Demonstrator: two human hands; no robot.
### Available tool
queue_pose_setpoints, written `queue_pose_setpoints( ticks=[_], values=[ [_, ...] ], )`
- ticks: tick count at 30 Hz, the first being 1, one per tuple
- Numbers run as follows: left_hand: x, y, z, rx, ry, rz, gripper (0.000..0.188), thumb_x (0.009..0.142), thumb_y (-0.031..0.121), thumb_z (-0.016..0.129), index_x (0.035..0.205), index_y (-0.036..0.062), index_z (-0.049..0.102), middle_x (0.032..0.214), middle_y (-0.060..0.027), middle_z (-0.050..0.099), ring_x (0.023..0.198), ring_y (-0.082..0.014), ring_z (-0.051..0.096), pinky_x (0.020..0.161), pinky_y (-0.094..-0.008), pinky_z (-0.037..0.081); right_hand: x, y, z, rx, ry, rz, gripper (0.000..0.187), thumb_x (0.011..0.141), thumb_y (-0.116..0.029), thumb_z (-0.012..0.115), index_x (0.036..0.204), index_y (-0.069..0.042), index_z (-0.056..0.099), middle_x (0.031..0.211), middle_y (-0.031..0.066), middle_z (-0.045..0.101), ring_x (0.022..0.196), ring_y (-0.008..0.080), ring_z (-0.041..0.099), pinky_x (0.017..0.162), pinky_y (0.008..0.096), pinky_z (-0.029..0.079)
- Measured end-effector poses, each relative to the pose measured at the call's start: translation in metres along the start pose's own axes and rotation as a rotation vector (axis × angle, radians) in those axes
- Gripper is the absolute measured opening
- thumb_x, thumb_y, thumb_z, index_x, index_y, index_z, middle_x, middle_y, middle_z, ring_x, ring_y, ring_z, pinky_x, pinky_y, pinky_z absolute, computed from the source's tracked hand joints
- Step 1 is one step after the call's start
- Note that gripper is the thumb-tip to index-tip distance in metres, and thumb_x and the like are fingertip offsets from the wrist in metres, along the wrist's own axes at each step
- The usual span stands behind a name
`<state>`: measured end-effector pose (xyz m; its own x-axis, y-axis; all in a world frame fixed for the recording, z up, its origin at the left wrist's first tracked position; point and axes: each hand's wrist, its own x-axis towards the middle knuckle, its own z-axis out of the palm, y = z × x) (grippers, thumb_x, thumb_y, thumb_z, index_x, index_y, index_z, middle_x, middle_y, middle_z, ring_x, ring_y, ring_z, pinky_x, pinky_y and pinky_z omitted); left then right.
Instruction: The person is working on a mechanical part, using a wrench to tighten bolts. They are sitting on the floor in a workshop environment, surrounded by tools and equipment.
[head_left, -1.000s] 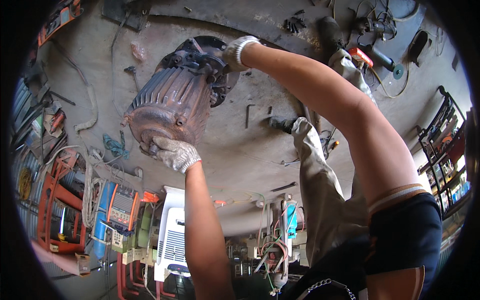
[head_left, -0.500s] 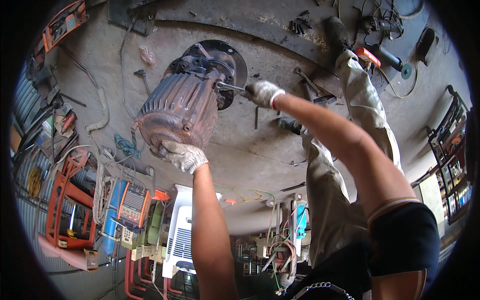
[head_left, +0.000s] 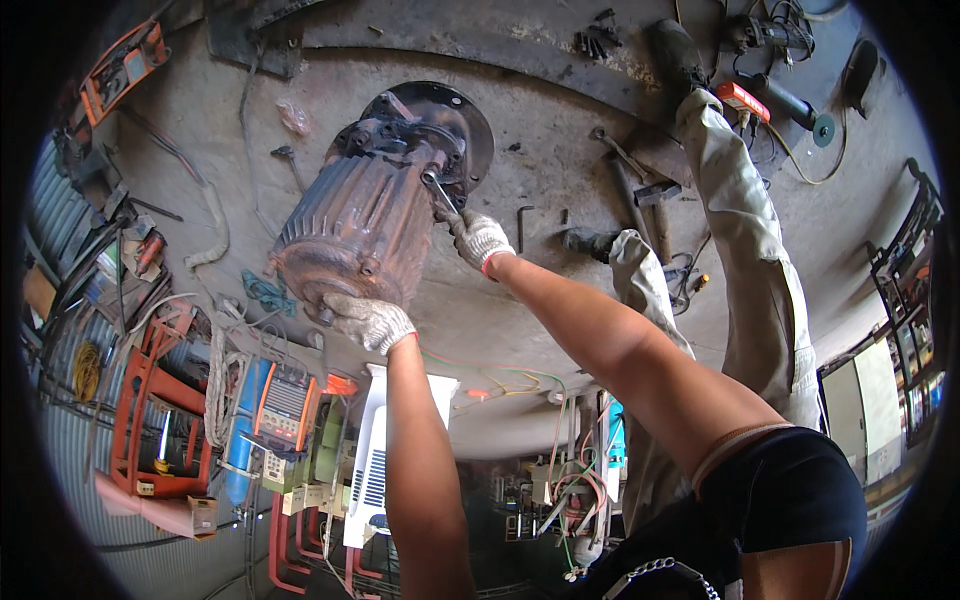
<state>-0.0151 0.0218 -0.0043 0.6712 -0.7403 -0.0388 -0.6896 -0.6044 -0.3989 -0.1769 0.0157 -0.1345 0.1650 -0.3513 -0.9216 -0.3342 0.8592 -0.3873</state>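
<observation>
The motor [head_left: 350,215] is rough, rusty metal, the wrench [head_left: 441,193] glossy metal, the 2 gloves [head_left: 372,322] matt cloth.

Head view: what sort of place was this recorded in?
Most likely a mechanical repair workshop: the gloved right hand holds a wrench at a rusty, finned motor housing, what looks like an angle grinder lies nearby, and a blue cylinder is beside an orange-edged machine.
</observation>
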Motion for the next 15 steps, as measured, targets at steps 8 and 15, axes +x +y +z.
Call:
queue_pose_setpoints(
  ticks=[8,15],
  values=[
    [-0.007,0.01,-0.011,0.229,0.037,0.08,0.05,0.102,0.016,0.045,0.146,-0.0055,0.034,0.137,-0.0348,0.049,0.119,-0.0483,0.057,0.099,-0.0527,0.049,0.0,-0.003,-0.005,0.019,-0.07,0.053,0.051,0.102,-0.049,0.042,0.105,-0.003,0.065,0.104,0.028,0.067,0.104,0.0465,0.061,0.088,0.0526,0.047],
    [-0.002,-0.002,0.0,0.183,0.029,0.08,0.051,0.102,0.017,0.045,0.147,-0.0027,0.033,0.138,-0.038,0.045,0.12,-0.0508,0.055,0.101,-0.0528,0.048,0.014,0.013,-0.015,0.038,-0.045,-0.04,0.044,0.102,-0.043,0.053,0.098,-0.001,0.064,0.064,0.0073,0.059,0.056,0.0181,0.057,0.054,0.0359,0.046]
  ],
)
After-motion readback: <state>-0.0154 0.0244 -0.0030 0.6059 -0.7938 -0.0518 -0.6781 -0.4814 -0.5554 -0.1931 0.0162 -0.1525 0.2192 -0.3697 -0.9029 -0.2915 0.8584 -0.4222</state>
